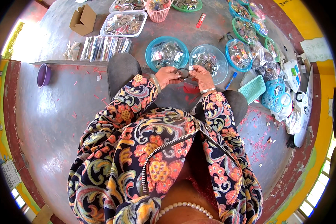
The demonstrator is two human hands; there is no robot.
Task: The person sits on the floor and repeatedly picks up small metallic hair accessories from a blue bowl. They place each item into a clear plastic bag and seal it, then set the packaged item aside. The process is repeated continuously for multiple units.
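A dark ring-shaped band (pixel 182 73) is held up between my hands, over the gap between my knees. My left hand (pixel 167 77) pinches its left side with thumb and fingertips. My right hand (pixel 202 77) is closed at the band's right side, where a small pale bit shows by the fingertips; too small to name. Just beyond my left hand stands a blue basin (pixel 148 56) with clear plastic packets in it. Next to it, beyond my right hand, a clear bluish bowl (pixel 224 71) holds loose dark and shiny small pieces.
A blue pen (pixel 231 80) and a green basket (pixel 252 89) lie at the right. More basins of packets line the far right. A white tray (pixel 143 27), packet rows (pixel 105 48) and a cardboard box (pixel 83 20) stand far left. A purple bowl (pixel 43 75) sits left; red scraps litter the floor.
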